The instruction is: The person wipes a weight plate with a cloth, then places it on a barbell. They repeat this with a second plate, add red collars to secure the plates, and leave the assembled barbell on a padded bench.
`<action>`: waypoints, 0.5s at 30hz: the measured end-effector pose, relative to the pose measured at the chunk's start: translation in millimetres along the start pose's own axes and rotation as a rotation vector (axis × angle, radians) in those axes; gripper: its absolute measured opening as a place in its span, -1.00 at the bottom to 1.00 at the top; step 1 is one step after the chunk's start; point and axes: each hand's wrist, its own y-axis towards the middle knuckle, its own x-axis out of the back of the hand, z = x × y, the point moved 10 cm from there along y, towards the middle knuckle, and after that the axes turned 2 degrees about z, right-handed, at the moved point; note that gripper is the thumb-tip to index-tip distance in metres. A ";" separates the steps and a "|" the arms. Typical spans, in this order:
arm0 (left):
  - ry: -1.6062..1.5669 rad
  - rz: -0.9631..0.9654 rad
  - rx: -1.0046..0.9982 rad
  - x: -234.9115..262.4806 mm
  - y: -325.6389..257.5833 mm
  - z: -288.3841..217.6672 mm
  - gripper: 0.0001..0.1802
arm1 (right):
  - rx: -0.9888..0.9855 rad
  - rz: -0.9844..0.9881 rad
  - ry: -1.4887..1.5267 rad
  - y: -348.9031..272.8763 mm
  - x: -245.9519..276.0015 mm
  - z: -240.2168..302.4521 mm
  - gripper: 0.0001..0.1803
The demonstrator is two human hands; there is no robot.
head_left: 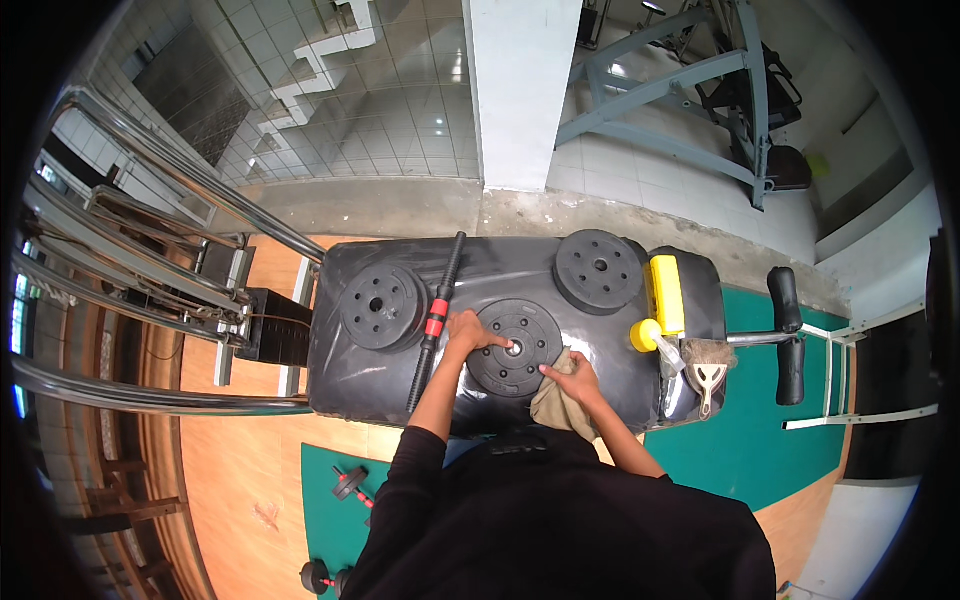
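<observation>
Left hand (468, 333) touching round black weight plate (528, 352) near its middle, cannot tell how wide its grip is, right hand (575, 379) gripping crumpled tan cloth (556, 410).

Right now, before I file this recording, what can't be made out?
- Head view: the underside of the middle weight plate, turned toward the black padded bench.
- Head view: part of the cloth, covered by the right hand.
- Head view: one end of the upper dumbbell, behind the black sleeve.
- Head view: the top of the grey steel frame, cut off by the upper edge.
</observation>
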 end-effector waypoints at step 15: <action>-0.283 -0.541 -0.622 70.5 -139.8 -104.5 -0.59 | 0.122 0.099 0.215 23.5 46.2 30.5 -0.65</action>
